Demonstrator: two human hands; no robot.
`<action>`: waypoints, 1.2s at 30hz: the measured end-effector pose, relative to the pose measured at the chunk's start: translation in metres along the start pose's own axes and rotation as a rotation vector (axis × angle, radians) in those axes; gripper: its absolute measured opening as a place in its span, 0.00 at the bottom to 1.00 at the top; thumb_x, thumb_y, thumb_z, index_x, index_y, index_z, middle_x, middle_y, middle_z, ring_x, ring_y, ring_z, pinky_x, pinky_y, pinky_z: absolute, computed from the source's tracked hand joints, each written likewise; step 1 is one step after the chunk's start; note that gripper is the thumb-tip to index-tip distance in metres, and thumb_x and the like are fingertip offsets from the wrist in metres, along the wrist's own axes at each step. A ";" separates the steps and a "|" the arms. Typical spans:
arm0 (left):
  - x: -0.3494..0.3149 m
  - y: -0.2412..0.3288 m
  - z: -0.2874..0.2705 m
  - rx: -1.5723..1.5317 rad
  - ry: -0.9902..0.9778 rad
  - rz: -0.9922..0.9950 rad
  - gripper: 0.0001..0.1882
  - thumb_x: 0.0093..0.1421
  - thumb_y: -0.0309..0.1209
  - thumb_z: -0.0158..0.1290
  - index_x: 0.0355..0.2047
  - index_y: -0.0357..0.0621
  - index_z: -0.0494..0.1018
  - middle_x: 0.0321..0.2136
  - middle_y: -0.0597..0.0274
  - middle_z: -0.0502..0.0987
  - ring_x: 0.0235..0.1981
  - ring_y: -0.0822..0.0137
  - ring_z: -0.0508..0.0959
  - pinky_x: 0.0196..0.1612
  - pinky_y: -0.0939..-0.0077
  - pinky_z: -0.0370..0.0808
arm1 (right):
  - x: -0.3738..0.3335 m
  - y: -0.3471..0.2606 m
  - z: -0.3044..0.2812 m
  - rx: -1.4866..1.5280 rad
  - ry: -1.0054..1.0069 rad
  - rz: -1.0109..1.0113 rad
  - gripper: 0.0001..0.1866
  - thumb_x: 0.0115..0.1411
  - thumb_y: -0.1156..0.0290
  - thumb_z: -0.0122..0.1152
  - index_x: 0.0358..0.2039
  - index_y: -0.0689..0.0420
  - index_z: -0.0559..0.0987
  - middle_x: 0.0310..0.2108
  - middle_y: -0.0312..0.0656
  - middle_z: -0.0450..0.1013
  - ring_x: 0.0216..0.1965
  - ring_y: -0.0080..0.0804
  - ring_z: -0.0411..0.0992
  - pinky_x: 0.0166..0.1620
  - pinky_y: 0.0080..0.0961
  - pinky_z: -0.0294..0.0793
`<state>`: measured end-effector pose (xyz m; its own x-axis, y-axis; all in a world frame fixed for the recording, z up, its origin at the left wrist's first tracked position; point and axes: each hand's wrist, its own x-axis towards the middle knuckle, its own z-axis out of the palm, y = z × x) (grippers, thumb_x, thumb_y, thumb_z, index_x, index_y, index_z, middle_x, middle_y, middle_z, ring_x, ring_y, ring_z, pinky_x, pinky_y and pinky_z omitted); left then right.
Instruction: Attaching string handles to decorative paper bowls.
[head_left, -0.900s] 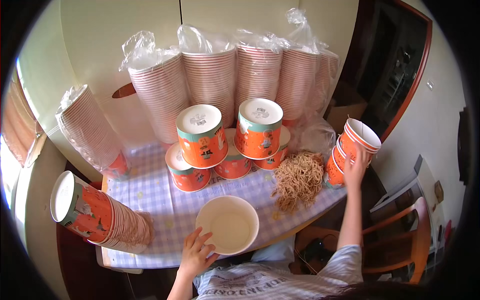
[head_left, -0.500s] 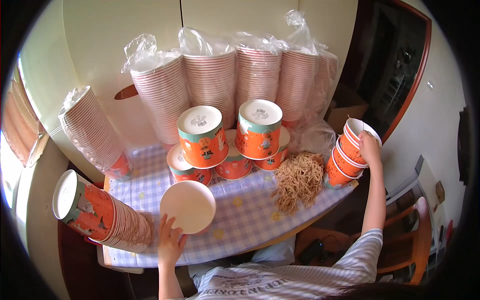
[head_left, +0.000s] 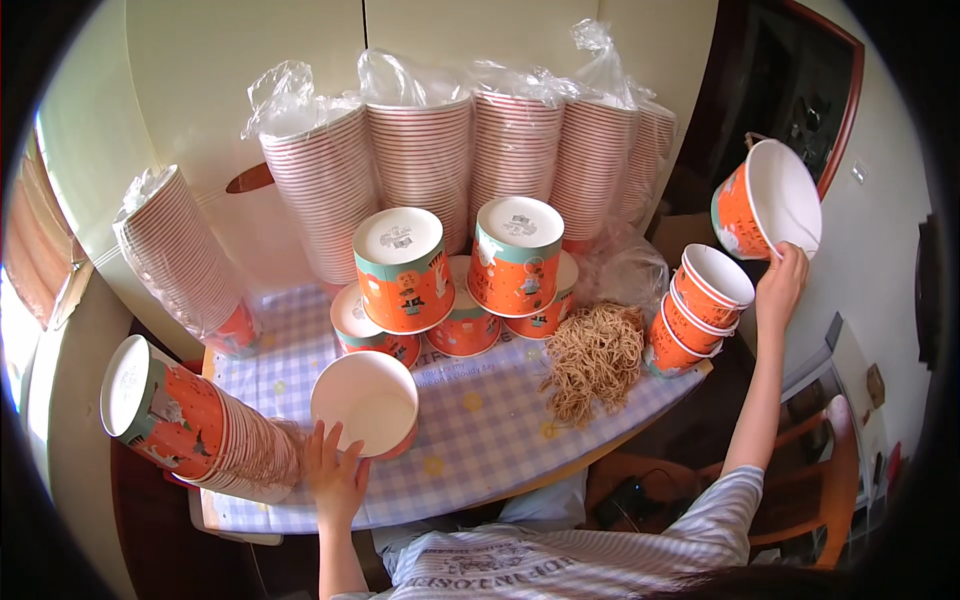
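Note:
An orange and teal paper bucket (head_left: 735, 215) with a white inside is held up at the far right, tilted with its mouth facing right. My right hand (head_left: 780, 285) grips it by the lower rim. A bit of brownish cord shows at its top edge. Below it leans a short stack of similar buckets (head_left: 685, 335) at the table's right end. My left hand (head_left: 335, 475) has its fingers over the near rim of another bucket (head_left: 385, 400), which stands mouth up on the table. Beyond that, several upside-down buckets (head_left: 405, 280) are piled in two tiers.
A heap of tan cords (head_left: 595, 360) lies on the checked tablecloth (head_left: 490, 450). Tall bagged stacks of buckets (head_left: 420, 160) line the back, with another bagged stack (head_left: 180, 260) at left. A stack (head_left: 200, 420) leans at the front left. A wooden chair (head_left: 835, 480) stands at right.
My right hand has lifted the top bucket off the right-hand stack, moving it up and right. My left hand stays at its bucket, which has tipped and shifted slightly.

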<state>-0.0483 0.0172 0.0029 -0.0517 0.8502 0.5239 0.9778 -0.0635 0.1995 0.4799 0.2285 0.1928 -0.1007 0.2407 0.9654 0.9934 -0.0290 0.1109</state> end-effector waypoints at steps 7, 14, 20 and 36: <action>0.001 -0.005 0.011 0.099 0.154 -0.089 0.16 0.45 0.25 0.55 0.37 0.46 0.70 0.48 0.54 0.65 0.53 0.47 0.61 0.53 0.50 0.59 | -0.040 -0.087 -0.036 0.769 -0.135 0.127 0.04 0.54 0.82 0.46 0.30 0.62 0.64 0.31 0.47 0.64 0.34 0.40 0.64 0.43 0.33 0.64; 0.026 0.038 -0.008 -0.480 0.209 -0.126 0.15 0.46 0.22 0.55 0.37 0.42 0.72 0.40 0.56 0.72 0.43 0.56 0.70 0.46 0.66 0.67 | -0.147 -0.195 -0.051 1.613 -0.428 0.064 0.07 0.52 0.85 0.41 0.27 0.57 0.63 0.26 0.40 0.65 0.29 0.30 0.67 0.56 0.45 0.57; 0.043 0.055 -0.018 -0.913 0.077 -0.120 0.16 0.48 0.24 0.55 0.40 0.42 0.72 0.39 0.57 0.72 0.41 0.60 0.72 0.43 0.72 0.68 | -0.190 -0.227 -0.069 1.853 -0.741 0.107 0.13 0.45 0.88 0.32 0.27 0.56 0.62 0.26 0.40 0.64 0.30 0.30 0.69 0.60 0.47 0.48; 0.033 0.054 0.006 -1.036 -0.400 0.052 0.06 0.54 0.31 0.52 0.29 0.42 0.74 0.26 0.62 0.74 0.30 0.62 0.71 0.37 0.67 0.64 | -0.191 -0.232 -0.052 2.113 -1.517 0.145 0.18 0.50 0.75 0.59 0.43 0.58 0.70 0.42 0.40 0.69 0.46 0.36 0.67 0.55 0.32 0.58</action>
<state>0.0036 0.0455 0.0259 0.2363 0.9292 0.2840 0.3248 -0.3510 0.8782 0.2662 0.1387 -0.0051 -0.8600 0.4821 0.1670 -0.1170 0.1322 -0.9843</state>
